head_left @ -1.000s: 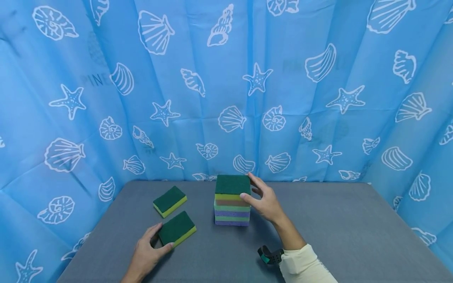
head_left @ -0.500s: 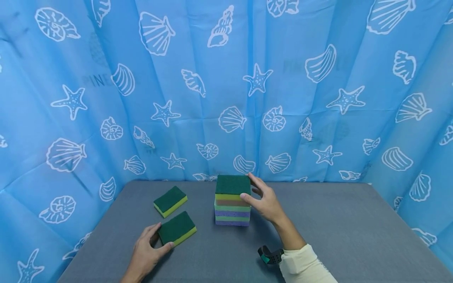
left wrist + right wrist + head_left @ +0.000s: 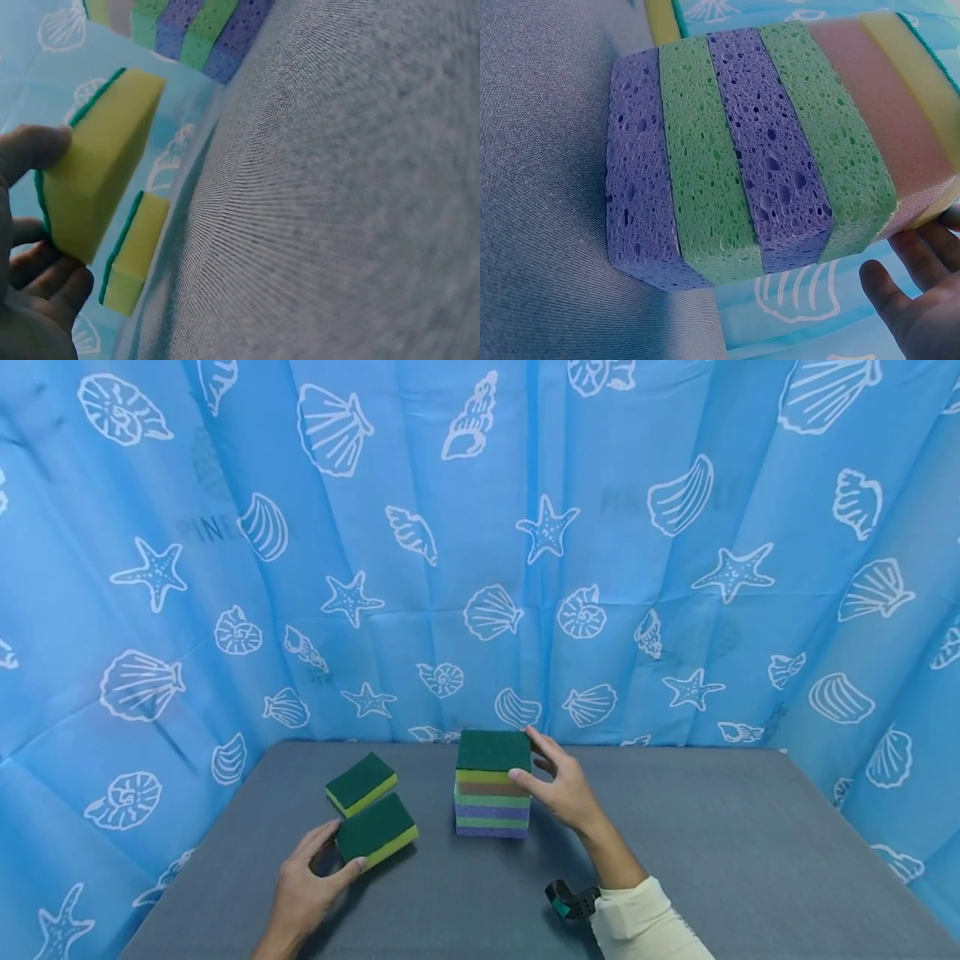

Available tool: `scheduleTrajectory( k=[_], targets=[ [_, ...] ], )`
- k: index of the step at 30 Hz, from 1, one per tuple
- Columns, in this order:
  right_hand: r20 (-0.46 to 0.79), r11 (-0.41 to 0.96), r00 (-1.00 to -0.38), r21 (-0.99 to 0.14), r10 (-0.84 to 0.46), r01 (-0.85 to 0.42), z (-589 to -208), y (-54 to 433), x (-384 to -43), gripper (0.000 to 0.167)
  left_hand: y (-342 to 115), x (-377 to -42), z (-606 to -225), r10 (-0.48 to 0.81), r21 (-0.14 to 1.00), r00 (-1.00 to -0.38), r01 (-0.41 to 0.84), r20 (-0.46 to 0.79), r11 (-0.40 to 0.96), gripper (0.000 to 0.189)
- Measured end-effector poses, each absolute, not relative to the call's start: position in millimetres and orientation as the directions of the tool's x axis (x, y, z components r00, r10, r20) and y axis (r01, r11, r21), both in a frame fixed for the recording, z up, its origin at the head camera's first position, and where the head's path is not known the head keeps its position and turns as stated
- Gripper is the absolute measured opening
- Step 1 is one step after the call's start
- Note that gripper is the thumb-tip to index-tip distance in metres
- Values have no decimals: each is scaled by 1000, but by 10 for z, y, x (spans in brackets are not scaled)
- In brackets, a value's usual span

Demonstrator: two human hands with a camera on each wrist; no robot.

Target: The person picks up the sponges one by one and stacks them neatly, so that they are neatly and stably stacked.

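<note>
My left hand (image 3: pixel 303 883) pinches a yellow sponge with a dark green scouring side (image 3: pixel 375 828) between thumb and fingers. In the left wrist view this sponge (image 3: pixel 112 165) hangs tilted, raised off the table. Just behind it lies a second yellow-and-green sponge (image 3: pixel 362 782). At the middle stands a stack of sponges (image 3: pixel 491 823): purple and green layers below, a pinkish-brown one above. A yellow sponge with its green side up (image 3: pixel 493 750) tops it. My right hand (image 3: pixel 564 787) grips this top sponge at its right end, thumb in front and fingers behind; lower fingers curl beside the stack.
A grey cloth-covered table (image 3: pixel 720 852) carries everything. Behind it and at the sides hangs a blue curtain (image 3: pixel 450 552) with white shells and starfish. A black strap (image 3: pixel 573 902) sticks out at the right wrist, beside a pale sleeve (image 3: pixel 637 920).
My left hand has lifted the near sponge slightly off the table, up toward the second sponge. The right hand and the stack stay put.
</note>
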State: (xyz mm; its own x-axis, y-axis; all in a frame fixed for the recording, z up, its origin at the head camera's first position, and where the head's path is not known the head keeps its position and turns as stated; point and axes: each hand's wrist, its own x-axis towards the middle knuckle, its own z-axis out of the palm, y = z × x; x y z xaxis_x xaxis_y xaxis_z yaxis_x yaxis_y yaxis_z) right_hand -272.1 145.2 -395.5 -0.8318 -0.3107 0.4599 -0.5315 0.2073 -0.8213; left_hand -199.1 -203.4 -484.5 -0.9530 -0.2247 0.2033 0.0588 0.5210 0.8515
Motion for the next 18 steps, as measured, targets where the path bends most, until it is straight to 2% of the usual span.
scheduleTrajectory(
  k=[5, 11, 18],
  targets=[
    [466, 203, -829, -819, -309, -536, -3951, 1442, -2710, 67, -2014, -1974, -4773, -222, 858, -930, 152, 292, 491, 71],
    [464, 196, -828, -822, -316, -535, -3944, 1438, -2703, 66, -2008, -2006, -4751, -223, 823, -873, 285, 434, 491, 63],
    [464, 188, -827, -824, -316, -534, -3947, 1444, -2714, 66, -2075, -2141, -4796, -137, 781, -837, 418, 529, 465, 64]
  ],
)
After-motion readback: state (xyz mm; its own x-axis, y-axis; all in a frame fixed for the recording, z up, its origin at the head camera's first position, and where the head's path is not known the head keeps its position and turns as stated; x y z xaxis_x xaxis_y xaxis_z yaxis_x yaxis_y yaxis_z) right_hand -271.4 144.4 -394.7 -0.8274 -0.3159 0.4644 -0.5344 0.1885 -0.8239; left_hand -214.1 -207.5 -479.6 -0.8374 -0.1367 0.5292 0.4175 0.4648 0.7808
